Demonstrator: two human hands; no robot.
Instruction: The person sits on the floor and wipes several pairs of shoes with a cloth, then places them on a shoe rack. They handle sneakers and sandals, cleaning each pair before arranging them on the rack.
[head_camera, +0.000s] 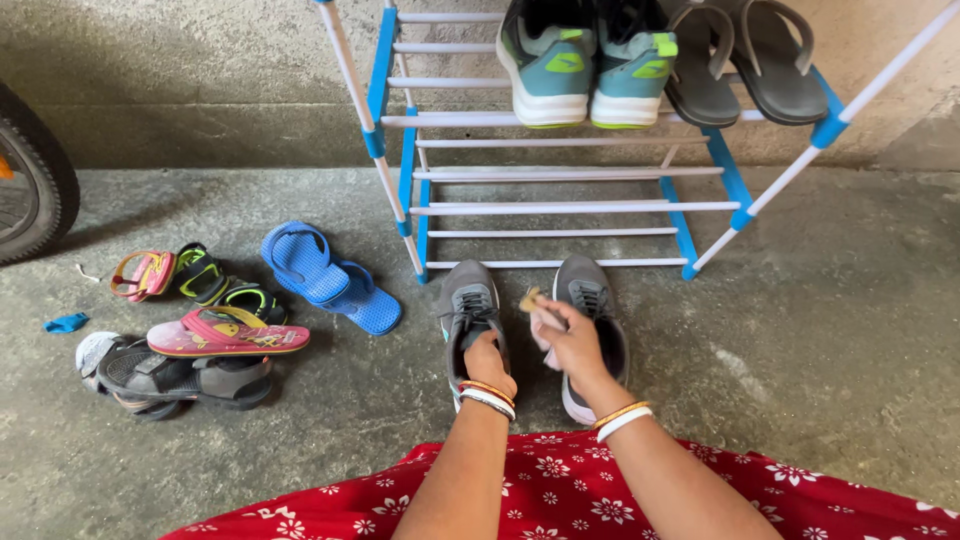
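Note:
Two grey sneakers stand side by side on the concrete floor in front of a shoe rack. My left hand (487, 360) reaches into the opening of the left grey sneaker (466, 305) and grips it. Just to its right, my right hand (567, 338) is closed on a small cloth or brush with a tan tip, held over the gap beside the right grey sneaker (590, 300). Both wrists wear bangles. My red floral dress (560, 490) fills the bottom of the view.
A blue and white shoe rack (560, 175) stands against the wall, holding teal sneakers (585, 60) and grey flip-flops (745, 60) on top. At left lie blue flip-flops (325, 275), a pink sandal (225, 335), dark sandals (180, 378) and small sandals. A tyre (30, 185) is at far left.

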